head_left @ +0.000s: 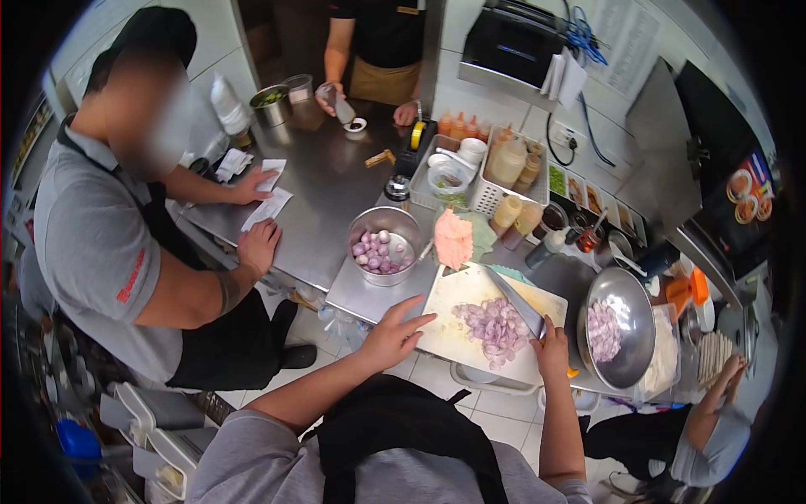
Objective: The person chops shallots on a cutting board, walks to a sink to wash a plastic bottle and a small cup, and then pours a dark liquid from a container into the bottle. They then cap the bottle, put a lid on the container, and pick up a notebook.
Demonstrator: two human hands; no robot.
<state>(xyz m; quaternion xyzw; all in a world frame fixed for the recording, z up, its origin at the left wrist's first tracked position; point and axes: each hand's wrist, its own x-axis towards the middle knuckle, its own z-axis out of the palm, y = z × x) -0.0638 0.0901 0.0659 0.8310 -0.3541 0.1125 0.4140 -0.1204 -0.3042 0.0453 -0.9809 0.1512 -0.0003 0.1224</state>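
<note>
My right hand [552, 349] is wrapped round the handle of a kitchen knife [517, 304], whose broad blade lies over the cutting board [438, 323] pointing away from me. Beside the blade sits a heap of sliced shallots [491, 330]. At the board's left edge my left hand [395, 333] has its fingers spread, holding nothing. Peeled whole shallots [382, 252] fill part of a metal pot [386, 220] behind that hand. To the right of the board, a large steel bowl [635, 328] contains more cut shallots [603, 332].
One person [126, 218] stands at the left with hands on paper slips [267, 207]. Across the counter another person [378, 50] holds a bottle over a small white cup [355, 125]. Sauce bottles [508, 160] and ingredient trays [579, 189] line the back. A third person [714, 437] is at lower right.
</note>
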